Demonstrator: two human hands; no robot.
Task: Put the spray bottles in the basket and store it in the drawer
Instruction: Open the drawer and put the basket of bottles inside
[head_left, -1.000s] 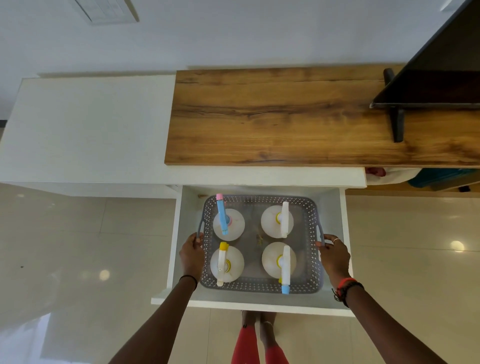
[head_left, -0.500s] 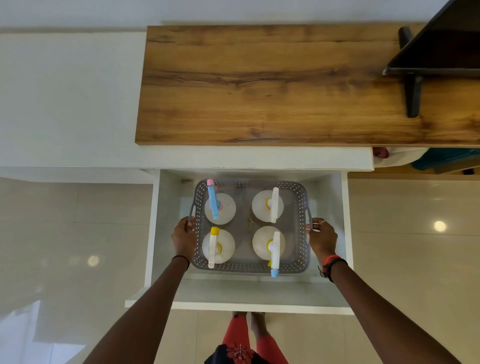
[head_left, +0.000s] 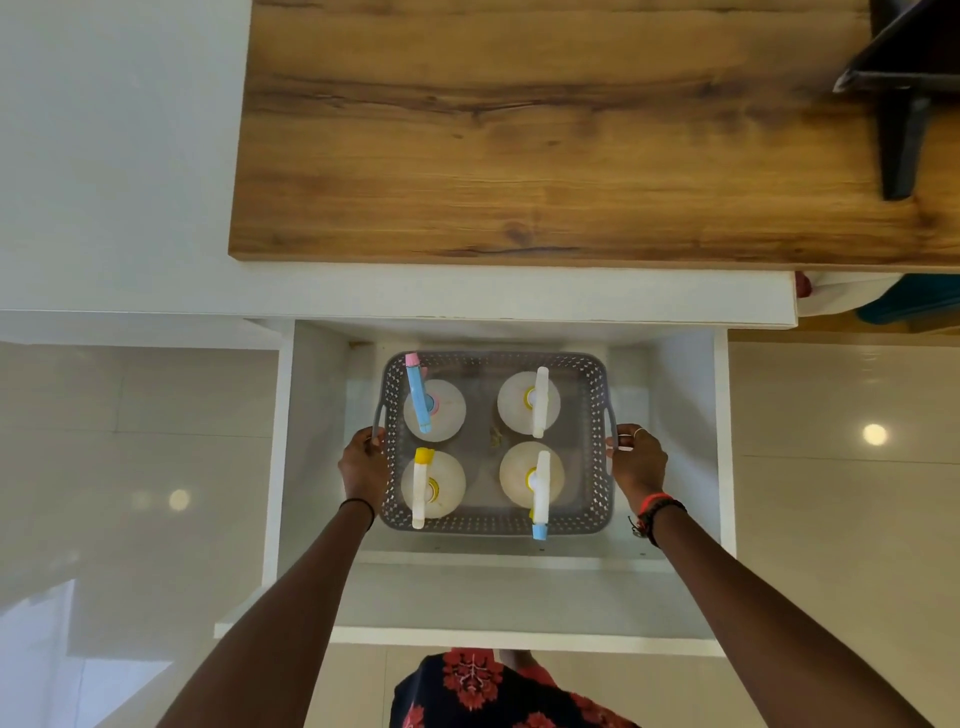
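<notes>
A wooden countertop sits on a white cabinet above a glossy tiled floor.

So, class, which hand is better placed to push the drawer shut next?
Right, narrowly: left hand and right hand each grip a basket handle, but the right has more room beside the drawer wall.

perforated plastic basket, glossy floor

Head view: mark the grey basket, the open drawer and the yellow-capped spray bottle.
grey basket (head_left: 478, 525), head view, on its near perforated wall.
open drawer (head_left: 498, 592), head view, on the bare inner surface at its front.
yellow-capped spray bottle (head_left: 420, 491), head view, on its white sprayer head.
</notes>
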